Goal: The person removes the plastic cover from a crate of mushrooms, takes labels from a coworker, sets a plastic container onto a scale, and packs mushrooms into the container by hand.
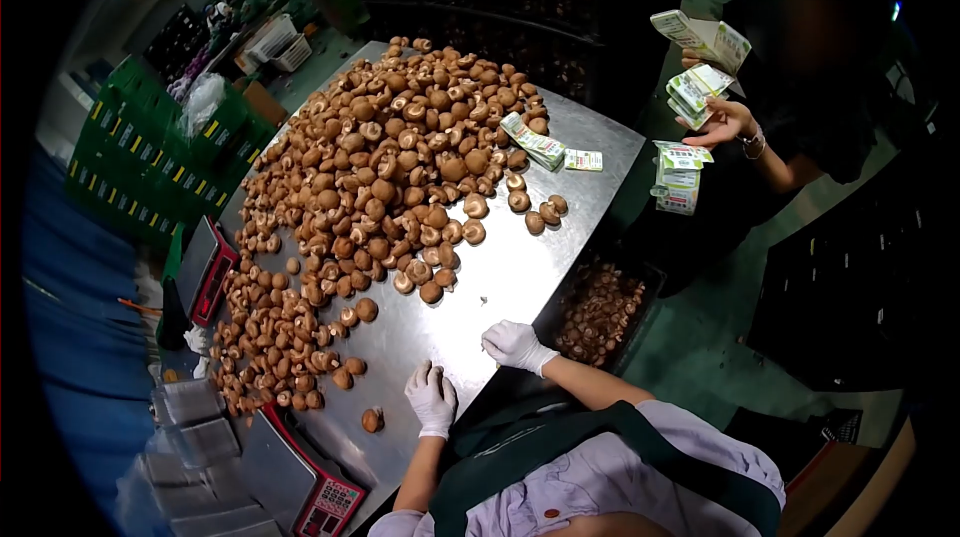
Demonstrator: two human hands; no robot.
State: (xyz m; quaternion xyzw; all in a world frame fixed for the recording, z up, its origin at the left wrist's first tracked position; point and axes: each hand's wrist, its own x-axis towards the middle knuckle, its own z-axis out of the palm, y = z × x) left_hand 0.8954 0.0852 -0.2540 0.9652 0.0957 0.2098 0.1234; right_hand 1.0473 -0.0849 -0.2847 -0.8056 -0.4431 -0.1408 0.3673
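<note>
My left hand (432,399), in a white glove, rests on the steel table (470,322) near its front edge, fingers loosely bent and slightly apart, holding nothing I can see. The white-gloved right hand (515,345) lies at the table's edge with fingers curled in; whatever they hold, if anything, is hidden. Beyond both hands spreads a big heap of brown shiitake mushrooms (375,177). A single shiitake mushroom (372,420) lies left of my left hand. Printed labels (535,142) lie in a strip against the heap, beside a smaller label (583,160).
A red scale (325,497) stands at lower left, another scale (205,267) farther up. Clear plastic trays (195,417) are stacked alongside. A crate of mushrooms (600,312) sits below the right edge. Across the table, a co-worker's hand (725,124) holds label bundles. Green crates (150,152) stand left.
</note>
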